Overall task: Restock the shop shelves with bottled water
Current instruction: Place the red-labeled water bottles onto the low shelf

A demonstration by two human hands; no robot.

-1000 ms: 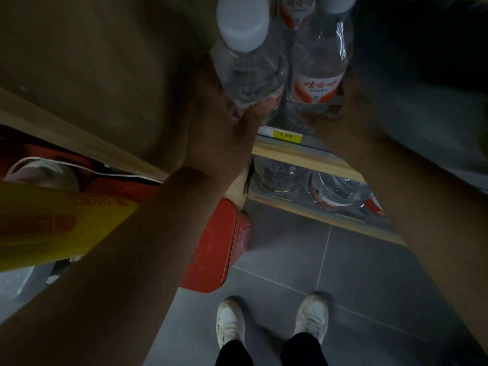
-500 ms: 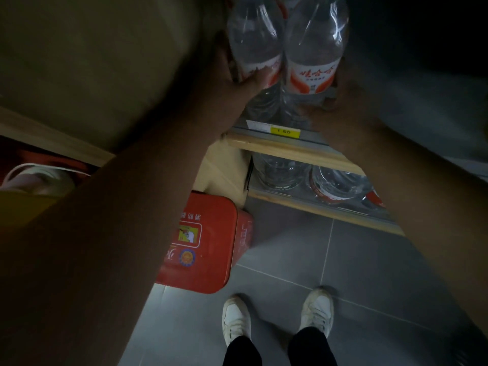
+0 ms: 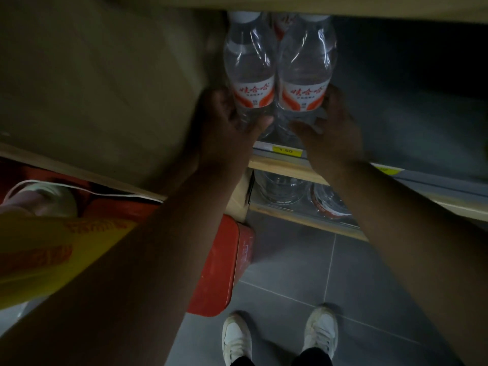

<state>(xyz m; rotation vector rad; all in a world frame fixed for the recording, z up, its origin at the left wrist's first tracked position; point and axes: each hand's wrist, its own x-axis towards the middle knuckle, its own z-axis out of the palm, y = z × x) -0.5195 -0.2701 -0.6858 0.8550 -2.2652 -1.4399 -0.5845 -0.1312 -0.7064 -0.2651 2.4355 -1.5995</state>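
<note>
Now: both bottles upright on the shelf (image 3: 280,165)

Left hand (image 3: 227,128) curls its fingers round the left bottle (image 3: 249,67); touching it, the right bottle (image 3: 306,70) sits in the right hand's (image 3: 335,133) curled fingers. Caps point up, at the front edge.

The left hand (image 3: 224,128) and right hand (image 3: 333,133) are bare, and both forearms (image 3: 158,247) are bare as far as the view's edge shows them. The feet wear white low lace-up shoes, left shoe (image 3: 235,339) and right shoe (image 3: 320,332), with rounded toes. Above them only the hems of black trousers (image 3: 311,359) show at the bottom edge.
</note>
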